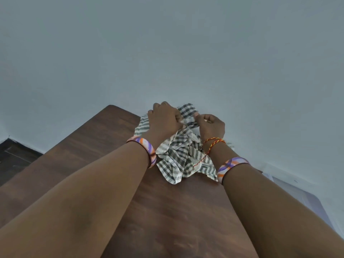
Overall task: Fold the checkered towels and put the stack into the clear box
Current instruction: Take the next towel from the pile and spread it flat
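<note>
Both fists closed on one checkered towel (187, 113), left hand (164, 116), right hand (211, 126), over the heap (183, 157) at the wooden table (93, 164) far edge. Risk: lifting drags tangled neighbours off the edge.

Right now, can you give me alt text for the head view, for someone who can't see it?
Both hands, left hand and right hand, grip a bunched checkered towel at the far end of a dark wooden table, against a pale wall. Each wrist wears a purple and orange bangle; a clear box edge shows at right.
</note>
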A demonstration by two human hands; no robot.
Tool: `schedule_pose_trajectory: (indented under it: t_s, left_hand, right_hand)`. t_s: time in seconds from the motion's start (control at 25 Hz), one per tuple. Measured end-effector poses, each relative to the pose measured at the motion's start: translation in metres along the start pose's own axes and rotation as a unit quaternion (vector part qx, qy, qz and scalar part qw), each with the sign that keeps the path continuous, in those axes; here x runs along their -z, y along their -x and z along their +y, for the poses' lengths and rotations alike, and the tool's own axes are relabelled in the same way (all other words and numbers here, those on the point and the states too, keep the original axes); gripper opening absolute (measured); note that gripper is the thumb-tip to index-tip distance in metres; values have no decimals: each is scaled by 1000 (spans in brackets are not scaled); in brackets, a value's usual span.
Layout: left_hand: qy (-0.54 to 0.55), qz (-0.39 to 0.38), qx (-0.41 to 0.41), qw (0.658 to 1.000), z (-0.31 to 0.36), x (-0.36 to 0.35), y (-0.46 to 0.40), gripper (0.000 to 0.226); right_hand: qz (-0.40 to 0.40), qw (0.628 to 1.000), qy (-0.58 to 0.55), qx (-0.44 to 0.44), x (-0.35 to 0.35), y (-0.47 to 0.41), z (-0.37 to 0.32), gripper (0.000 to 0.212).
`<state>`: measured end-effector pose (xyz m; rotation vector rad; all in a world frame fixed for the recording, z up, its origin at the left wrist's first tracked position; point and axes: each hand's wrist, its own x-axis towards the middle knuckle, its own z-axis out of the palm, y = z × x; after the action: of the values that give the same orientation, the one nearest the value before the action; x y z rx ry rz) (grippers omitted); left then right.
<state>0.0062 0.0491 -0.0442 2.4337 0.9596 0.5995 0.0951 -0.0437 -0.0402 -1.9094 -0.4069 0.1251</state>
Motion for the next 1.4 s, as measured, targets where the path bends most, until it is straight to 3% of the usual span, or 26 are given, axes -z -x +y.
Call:
schedule_pose_trajectory:
  t_s: [0.08, 0.16, 0.24, 0.36, 0.48, 0.56, 0.76, 0.96, 1.04, 1.12, 1.24, 1.4]
  left_hand:
    - [156, 8, 24, 987, 6, 26, -7, 17]
    - [346, -23, -1, 938, 15, 53, -9, 16]
    - [428, -23, -17, 903, 28, 82, -8, 10]
    - [378, -14, -39, 925, 51, 116, -8, 6]
    - [198, 33, -93, 975, 71, 143, -2, 11]
    - [132, 61, -118, 982, 80, 159, 8, 14]
    - [191, 55, -83, 977, 93, 176, 29, 4]
    - [374, 9, -40, 927, 106, 191, 49, 18]
    - [370, -19, -61, 927, 113, 201, 54, 18]
    - [359, -54, -70, 929, 119, 211, 62, 16]
    - [297, -95, -60, 948, 121, 225, 74, 12]
    - [248, -10, -71, 966, 116, 229, 70, 13]
  right_hand:
    - [3, 998, -29, 60, 6, 1, -25, 24]
    - [7, 995, -51, 90, 10, 0, -46, 27]
    - [6, 990, -81, 117, 15, 5, -69, 23]
    - [-50, 974, -106, 193, 23, 19, -96, 13]
    - [-61, 956, -52, 280, 34, 34, -117, 19]
    - [-56, 950, -43, 304, 45, 40, -128, 19]
    - [-76, 946, -41, 313, 68, 53, -146, 23]
    - [-121, 942, 12, 313, 84, 64, -156, 15]
    - [-93, 943, 25, 318, 87, 70, -156, 3]
    - [-65, 946, 26, 317, 90, 76, -157, 20]
    - [-25, 958, -52, 282, 93, 84, -164, 21]
    - [-13, 964, -110, 242, 93, 95, -178, 9]
